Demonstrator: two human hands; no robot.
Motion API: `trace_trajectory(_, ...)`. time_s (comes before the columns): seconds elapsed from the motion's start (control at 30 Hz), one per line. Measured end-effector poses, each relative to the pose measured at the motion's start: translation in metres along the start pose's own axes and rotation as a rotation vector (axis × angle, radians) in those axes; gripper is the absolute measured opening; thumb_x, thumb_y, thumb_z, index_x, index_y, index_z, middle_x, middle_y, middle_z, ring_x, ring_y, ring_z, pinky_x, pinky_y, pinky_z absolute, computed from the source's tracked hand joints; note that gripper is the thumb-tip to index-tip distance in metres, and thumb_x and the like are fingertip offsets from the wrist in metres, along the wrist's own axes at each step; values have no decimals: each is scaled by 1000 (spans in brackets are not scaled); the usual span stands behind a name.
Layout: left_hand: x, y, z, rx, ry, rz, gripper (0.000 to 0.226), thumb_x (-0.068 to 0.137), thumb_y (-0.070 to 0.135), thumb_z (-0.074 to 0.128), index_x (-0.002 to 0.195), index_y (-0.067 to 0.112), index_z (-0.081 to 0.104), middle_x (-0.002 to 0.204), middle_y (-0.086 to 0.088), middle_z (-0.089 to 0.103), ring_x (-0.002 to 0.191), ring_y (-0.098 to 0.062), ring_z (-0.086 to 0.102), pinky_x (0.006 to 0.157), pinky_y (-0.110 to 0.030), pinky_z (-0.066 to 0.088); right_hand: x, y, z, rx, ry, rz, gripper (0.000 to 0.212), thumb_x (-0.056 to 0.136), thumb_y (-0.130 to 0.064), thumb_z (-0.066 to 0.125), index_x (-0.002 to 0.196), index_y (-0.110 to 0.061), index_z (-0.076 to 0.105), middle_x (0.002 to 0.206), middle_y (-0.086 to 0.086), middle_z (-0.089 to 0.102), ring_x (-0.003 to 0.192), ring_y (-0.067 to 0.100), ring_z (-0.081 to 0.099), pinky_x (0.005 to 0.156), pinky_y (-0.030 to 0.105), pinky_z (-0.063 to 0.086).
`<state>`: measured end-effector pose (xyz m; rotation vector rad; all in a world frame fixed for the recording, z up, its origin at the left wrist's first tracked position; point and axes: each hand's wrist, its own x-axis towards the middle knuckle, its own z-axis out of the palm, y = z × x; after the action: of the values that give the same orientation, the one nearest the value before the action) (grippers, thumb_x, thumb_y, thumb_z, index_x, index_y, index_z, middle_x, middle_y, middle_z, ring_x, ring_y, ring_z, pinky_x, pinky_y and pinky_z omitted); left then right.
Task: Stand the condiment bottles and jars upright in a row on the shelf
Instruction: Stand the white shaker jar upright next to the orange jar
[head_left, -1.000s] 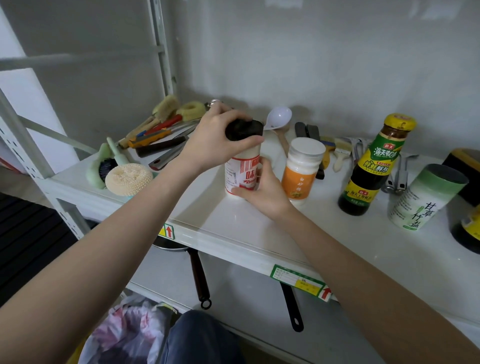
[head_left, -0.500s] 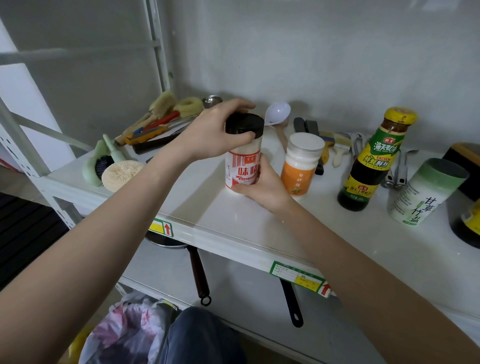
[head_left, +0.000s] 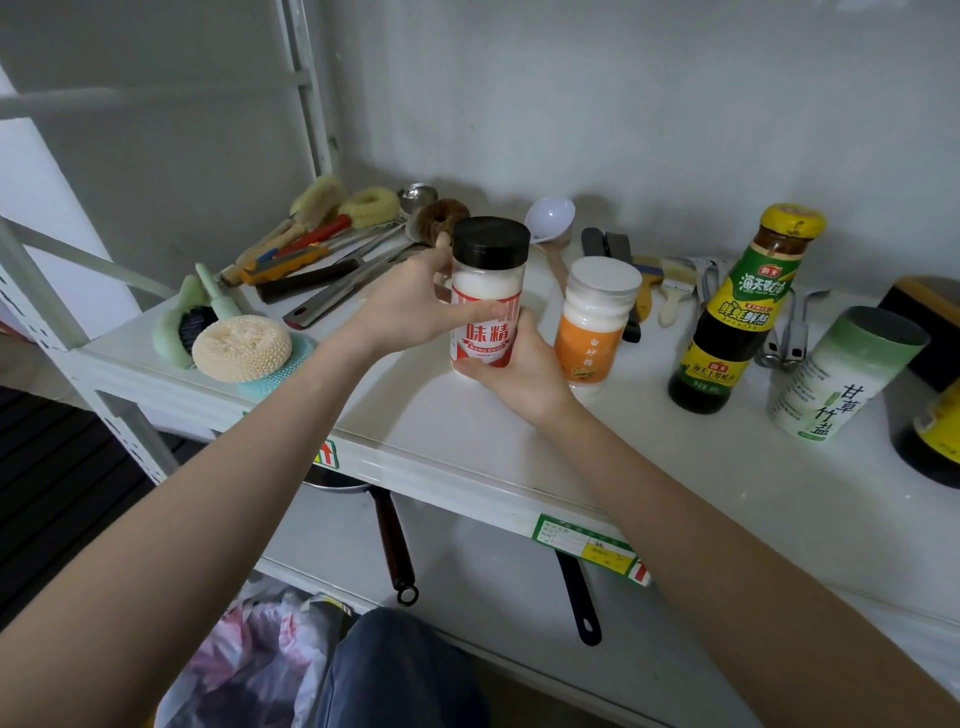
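— Where's the red-labelled jar (head_left: 487, 301)?

— Upright on the white shelf (head_left: 467, 431), just left of the orange-labelled jar (head_left: 595, 322). I have both hands on it.

— How?

— My left hand (head_left: 410, 306) wraps its side, thumb across the label; my right hand (head_left: 519, 364) cups the base.

— The rest?

— The dark sauce bottle (head_left: 740, 317) and green canister (head_left: 841, 374) stand further right.

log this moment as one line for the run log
phase: placing | hands: left hand and right hand on red-label jar | jar: upright, beside orange-label jar | surface: shelf
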<state>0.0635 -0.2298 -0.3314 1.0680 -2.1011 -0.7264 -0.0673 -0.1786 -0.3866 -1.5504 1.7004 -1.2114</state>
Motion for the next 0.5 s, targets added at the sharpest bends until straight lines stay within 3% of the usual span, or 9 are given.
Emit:
trace_trajectory(0.07,0,1,1,-10,22,11,58,72,38,76,121,16,57,112,0,65,86,-6,60,69,-11,49,0,0,0,-2,8,-4,63,75,-21,75,125,-9,39,129,8,57,117,24,56,86,23,41)
trace_trajectory(0.2,1,-2,2,-36,42,-9,54,72,36,76,120,16,58,112,2,64,86,-7,60,70,-11,48,1,-3,2,-12,14,-6,61,76,-22,74,124,-9,39,128,8,57,117,24,57,84,23,41)
trace_trajectory(0.3,2,-1,2,-60,22,-27,54,73,36,76,120,18,58,113,2,64,91,-12,62,77,-20,51,1,-2,0,-12,17,-11,59,76,-22,75,122,-9,41,127,8,59,115,24,58,83,23,42)
trace_trajectory(0.5,-3,0,7,-61,61,-10,54,77,30,74,125,16,53,115,3,59,84,1,55,61,2,43,-2,-3,0,-11,-5,-2,61,77,-22,73,126,-8,40,129,9,58,118,25,56,86,23,42)
